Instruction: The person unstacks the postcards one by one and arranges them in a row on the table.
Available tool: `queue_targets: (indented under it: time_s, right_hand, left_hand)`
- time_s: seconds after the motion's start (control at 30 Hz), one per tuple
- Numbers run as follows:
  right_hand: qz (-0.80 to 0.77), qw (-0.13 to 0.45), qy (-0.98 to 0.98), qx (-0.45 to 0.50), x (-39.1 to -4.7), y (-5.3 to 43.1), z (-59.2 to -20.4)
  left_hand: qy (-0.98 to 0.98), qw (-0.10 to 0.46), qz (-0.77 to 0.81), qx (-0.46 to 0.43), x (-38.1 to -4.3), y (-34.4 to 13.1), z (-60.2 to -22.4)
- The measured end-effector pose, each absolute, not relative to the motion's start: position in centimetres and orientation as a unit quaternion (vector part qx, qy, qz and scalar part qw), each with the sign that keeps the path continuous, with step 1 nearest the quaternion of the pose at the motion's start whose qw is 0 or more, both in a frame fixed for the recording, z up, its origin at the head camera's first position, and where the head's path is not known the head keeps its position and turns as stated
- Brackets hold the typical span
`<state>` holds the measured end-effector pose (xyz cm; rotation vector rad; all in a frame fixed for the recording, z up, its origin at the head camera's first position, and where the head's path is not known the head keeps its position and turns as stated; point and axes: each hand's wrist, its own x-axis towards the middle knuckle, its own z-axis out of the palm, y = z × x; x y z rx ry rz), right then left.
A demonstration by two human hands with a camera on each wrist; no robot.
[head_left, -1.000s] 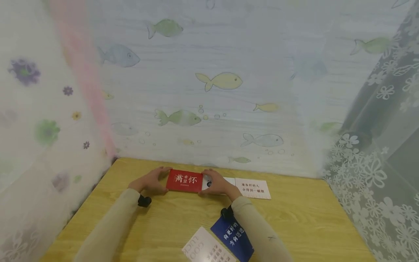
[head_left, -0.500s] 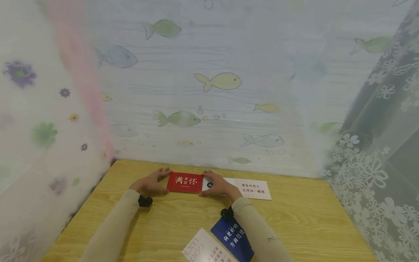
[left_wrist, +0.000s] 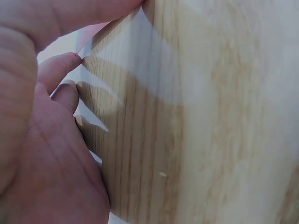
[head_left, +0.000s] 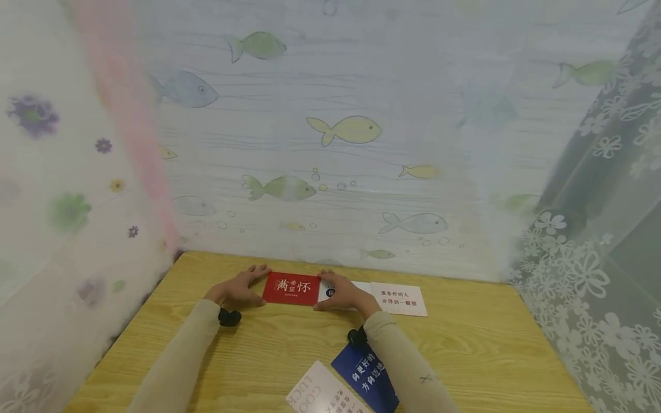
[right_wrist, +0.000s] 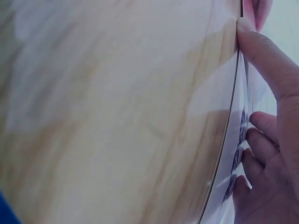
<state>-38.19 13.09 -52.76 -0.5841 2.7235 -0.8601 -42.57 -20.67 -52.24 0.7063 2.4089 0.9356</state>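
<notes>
In the head view a red card (head_left: 291, 297) with white characters lies near the back of the wooden table. My left hand (head_left: 237, 288) spreads its thumb and fingertips along the card's left edge. At the opposite edge rests my right hand (head_left: 347, 291), thumb near the front corner, fingers at the back. Beneath that hand lies a white card (head_left: 326, 293) with a dark round mark, partly covered. A pale card (head_left: 405, 308) with dark characters continues the row on the right. The left wrist view shows mainly table and spread fingers (left_wrist: 58, 70); the card's printed face is hidden there.
Towards the front of the table (head_left: 248, 361) lie a blue card (head_left: 361, 378), partly under the right forearm, and a pale pink card (head_left: 317, 387) lettered in English and Chinese. A fish-printed cloth (head_left: 289, 132) rises behind the table; a lace curtain (head_left: 583, 275) hangs at right.
The red card has shifted slightly and settled flat in the row, uncovering a little more of the white card's round mark. Both hands stay at its sides, almost still over the last half second.
</notes>
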Motion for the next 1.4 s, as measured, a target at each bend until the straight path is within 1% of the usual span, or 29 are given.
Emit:
queue_targets:
  time_s: [0.2, 0.6, 1.07, 1.27, 1.4]
  right_hand:
    - [-0.288, 0.110, 0.931, -0.197, -38.23, 12.96, -52.76]
    - [-0.288, 0.110, 0.928, -0.208, -38.18, 12.88, -52.77]
    - [-0.292, 0.111, 0.931, -0.190, -38.23, 12.89, -52.67]
    - [-0.275, 0.117, 0.935, -0.191, -38.12, 12.62, -52.17]
    - [-0.264, 0.102, 0.939, -0.196, -37.87, 12.37, -51.98]
  left_hand:
    - [0.876, 0.222, 0.341, 0.260, -42.75, -20.85, -52.31]
    - [0.877, 0.230, 0.341, 0.248, -42.64, -20.81, -52.20]
    - [0.879, 0.225, 0.341, 0.245, -42.31, -20.54, -51.99]
    - [0.870, 0.197, 0.364, 0.268, -42.47, -20.68, -52.31]
    - [0.857, 0.168, 0.404, 0.272, -42.47, -21.02, -52.89]
